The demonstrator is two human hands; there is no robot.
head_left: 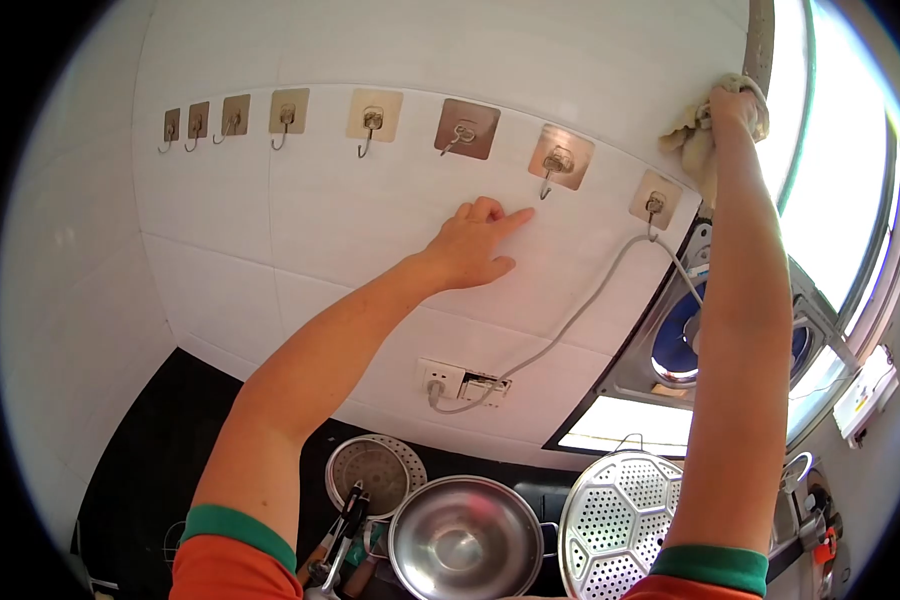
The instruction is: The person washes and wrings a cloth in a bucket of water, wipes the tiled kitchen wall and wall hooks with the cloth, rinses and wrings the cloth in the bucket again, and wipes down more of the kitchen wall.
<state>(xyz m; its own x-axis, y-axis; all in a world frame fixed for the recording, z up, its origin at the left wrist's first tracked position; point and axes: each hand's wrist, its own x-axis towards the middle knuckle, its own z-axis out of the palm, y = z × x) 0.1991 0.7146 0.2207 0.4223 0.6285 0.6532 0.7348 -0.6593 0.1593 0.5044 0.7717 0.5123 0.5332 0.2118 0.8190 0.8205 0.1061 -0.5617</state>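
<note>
My right hand point(736, 104) is closed around a crumpled beige cloth point(698, 150), high at the right where the white tiled wall point(390, 220) meets the window frame. Lower down, my left hand point(468, 246) is at the wall with the index finger and thumb stretched out and other fingers partly bent. It holds nothing. Its index fingertip is just below an adhesive hook point(560, 160) on a copper-coloured square. Whether that fingertip touches the tile, I cannot tell. Another hook point(655, 205), with a grey cable point(580, 325) over it, is below the cloth.
Several more adhesive hooks point(374, 118) run leftward along the wall. The cable ends at a wall socket point(440, 380). Below stand a steel pan point(465, 540), a perforated steamer plate point(618, 520) and a colander point(375, 470). A bright window point(840, 150) and a metal-framed appliance point(620, 385) are at the right.
</note>
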